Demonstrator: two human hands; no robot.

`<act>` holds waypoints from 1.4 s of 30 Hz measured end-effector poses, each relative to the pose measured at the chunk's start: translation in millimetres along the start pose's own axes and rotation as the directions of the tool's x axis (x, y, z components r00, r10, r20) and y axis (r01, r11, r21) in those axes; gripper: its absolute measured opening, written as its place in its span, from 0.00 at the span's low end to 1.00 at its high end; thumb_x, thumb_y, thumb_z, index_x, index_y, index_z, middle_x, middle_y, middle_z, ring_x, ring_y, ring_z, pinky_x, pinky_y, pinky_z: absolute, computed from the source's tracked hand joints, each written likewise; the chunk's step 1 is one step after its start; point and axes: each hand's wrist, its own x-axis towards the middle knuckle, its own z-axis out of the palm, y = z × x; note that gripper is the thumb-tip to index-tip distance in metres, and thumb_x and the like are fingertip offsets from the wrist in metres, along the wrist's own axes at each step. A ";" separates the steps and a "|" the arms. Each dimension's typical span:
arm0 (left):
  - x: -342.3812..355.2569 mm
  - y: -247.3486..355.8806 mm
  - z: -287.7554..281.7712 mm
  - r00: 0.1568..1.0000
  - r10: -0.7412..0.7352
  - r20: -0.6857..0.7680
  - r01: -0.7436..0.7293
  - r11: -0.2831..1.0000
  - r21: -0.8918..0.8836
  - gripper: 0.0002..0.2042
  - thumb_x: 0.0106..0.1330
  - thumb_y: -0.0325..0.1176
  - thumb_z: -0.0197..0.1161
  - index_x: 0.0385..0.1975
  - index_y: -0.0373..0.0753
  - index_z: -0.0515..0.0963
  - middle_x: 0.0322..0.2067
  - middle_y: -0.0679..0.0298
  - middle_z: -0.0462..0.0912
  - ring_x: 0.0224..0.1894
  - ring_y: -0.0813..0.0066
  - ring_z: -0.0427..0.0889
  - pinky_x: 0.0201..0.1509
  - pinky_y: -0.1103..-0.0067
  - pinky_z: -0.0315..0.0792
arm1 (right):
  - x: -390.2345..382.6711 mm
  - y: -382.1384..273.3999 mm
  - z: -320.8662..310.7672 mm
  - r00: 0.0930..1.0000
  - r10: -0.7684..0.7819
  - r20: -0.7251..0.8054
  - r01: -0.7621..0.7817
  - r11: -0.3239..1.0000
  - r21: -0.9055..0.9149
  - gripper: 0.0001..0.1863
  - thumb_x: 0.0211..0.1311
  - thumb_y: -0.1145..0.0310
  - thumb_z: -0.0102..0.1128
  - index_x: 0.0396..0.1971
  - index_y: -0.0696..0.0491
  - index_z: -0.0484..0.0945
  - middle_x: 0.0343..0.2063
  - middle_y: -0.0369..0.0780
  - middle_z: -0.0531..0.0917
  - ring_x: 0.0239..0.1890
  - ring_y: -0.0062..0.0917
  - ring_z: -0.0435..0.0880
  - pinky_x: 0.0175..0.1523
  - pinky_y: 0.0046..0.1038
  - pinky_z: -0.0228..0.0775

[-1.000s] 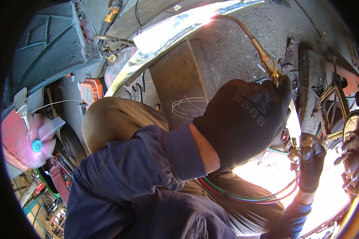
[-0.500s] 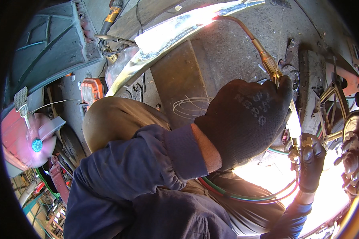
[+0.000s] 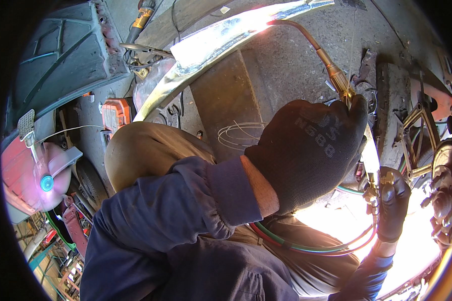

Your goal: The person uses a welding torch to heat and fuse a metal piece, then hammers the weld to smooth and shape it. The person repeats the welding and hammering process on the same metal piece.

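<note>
Torch is the item of record; all positions are given from it. Its long axis runs diagonally: the valve end stands at lower right, and the bent neck reaches up and left. Beyond the torch's tip lies a curved metal strip, sweeping from upper right to lower left of that tip, so the 2 axes cross at an angle. Bright glow shows at the strip's near edge; whether tip and metal touch or stand just apart cannot be determined.

Left hand, gloved, is wrapped about the torch below its brass collar and is the nearer of the 2 hands to the tip. Right hand, also gloved, is curled at the torch's valve end beside a brass knob; glare prevents confirming a pinch. 2 hoses loop from that end toward the lower left. Rusty plate lies below and left of the tip.

Assessment: the gap between tip and strip edge appears to govern, with the left hand better placed to set it.
</note>
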 end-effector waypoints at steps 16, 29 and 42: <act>-3.1 5.5 -2.4 0.997 0.013 0.075 -0.025 0.985 0.171 0.26 0.71 0.32 0.66 0.68 0.32 0.76 0.41 0.67 0.90 0.42 0.69 0.91 0.50 0.71 0.82 | -0.9 1.6 -0.1 1.000 -0.004 -0.006 0.004 1.000 -0.011 0.37 0.72 0.32 0.69 0.56 0.55 0.82 0.25 0.34 0.85 0.20 0.13 0.79 0.22 0.17 0.66; -3.1 2.2 -3.2 1.000 -0.006 0.027 0.005 0.997 0.072 0.28 0.68 0.31 0.68 0.66 0.26 0.75 0.39 0.62 0.90 0.39 0.63 0.91 0.45 0.68 0.84 | -0.9 4.6 -2.0 1.000 0.005 0.023 -0.005 1.000 0.025 0.38 0.71 0.33 0.69 0.57 0.56 0.82 0.26 0.35 0.85 0.21 0.14 0.79 0.23 0.17 0.68; -2.1 -0.2 -3.0 0.997 0.069 -0.016 -0.067 0.989 0.129 0.26 0.68 0.30 0.67 0.65 0.25 0.76 0.37 0.58 0.89 0.38 0.62 0.90 0.42 0.67 0.85 | -0.4 4.4 -0.1 1.000 -0.018 0.020 0.018 1.000 0.016 0.36 0.74 0.35 0.68 0.58 0.57 0.82 0.26 0.35 0.85 0.20 0.14 0.78 0.22 0.18 0.67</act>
